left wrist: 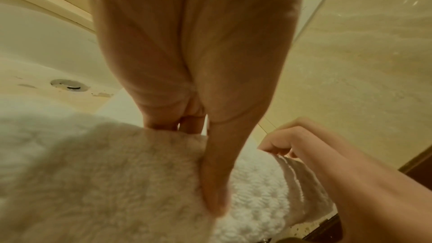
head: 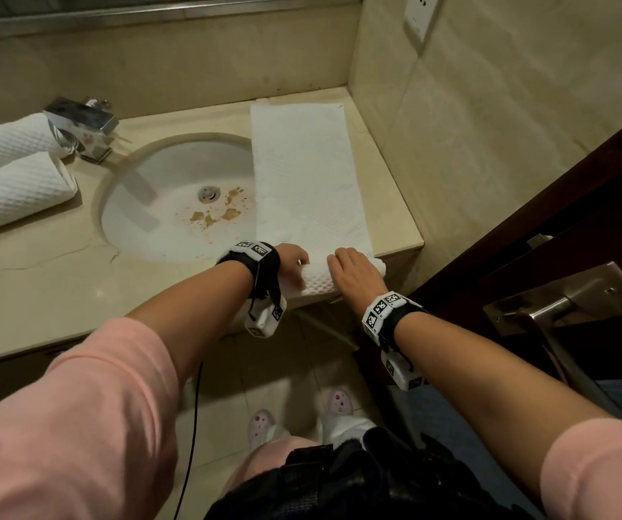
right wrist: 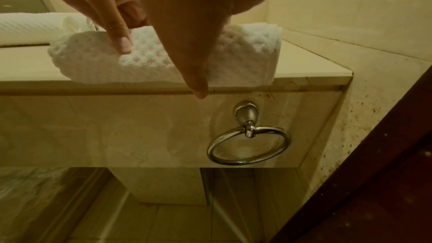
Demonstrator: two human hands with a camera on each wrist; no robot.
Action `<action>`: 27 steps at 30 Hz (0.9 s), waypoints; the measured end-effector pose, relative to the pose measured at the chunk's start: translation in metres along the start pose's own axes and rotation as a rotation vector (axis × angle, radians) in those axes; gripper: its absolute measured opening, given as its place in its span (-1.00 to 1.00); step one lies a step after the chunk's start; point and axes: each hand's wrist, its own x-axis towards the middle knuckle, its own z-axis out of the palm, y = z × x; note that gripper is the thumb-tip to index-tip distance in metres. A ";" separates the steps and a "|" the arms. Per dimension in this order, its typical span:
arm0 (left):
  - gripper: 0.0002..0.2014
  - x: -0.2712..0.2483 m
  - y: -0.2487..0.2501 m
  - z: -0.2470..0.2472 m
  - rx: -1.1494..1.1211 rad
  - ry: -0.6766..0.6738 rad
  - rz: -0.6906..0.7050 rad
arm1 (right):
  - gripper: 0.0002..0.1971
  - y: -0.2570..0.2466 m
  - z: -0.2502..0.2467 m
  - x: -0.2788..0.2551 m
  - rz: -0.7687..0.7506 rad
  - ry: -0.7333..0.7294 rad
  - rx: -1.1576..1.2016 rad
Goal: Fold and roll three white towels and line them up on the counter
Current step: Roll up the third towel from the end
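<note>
This is a small bathroom with tan walls and a tan stone counter (head: 58, 268) that has a round white sink (head: 174, 204) set in it. The third towel (head: 309, 174) lies flat on the right part of the counter, folded into 1 long strip. Its long way runs from the front edge straight back to the wall, away from the person. The near end is already curled into a small roll (head: 318, 281) right at the front edge. Both hands sit on that roll, side by side. The left hand (head: 294, 262) curls its fingers over the left part, with the thumb pressed on the front. The right hand (head: 352, 273) curls over the right part, so both hands are gripping the towel. The flat strip lies just past the fingers, so I think the next push should go forward, away from the body, toward the wall. Both hands are about as near to it as each other. The left edge of the strip hangs a little over the sink, so the roll could sag there. 2 rolled towels (head: 9, 174) already lie side by side on the far left, past the shiny tap (head: 84, 125). A metal towel ring (right wrist: 249, 139) hangs below the counter front. A dark door (head: 564, 227) stands close on the right.
</note>
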 end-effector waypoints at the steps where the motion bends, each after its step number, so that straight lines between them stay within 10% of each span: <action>1: -0.47 0.000 -0.001 0.000 -0.005 -0.003 0.006 | -0.63 0.000 0.001 0.001 0.000 0.008 -0.004; 27: -0.32 -0.025 0.015 0.033 0.282 0.266 -0.004 | -0.88 0.012 -0.034 0.071 0.171 -0.602 0.262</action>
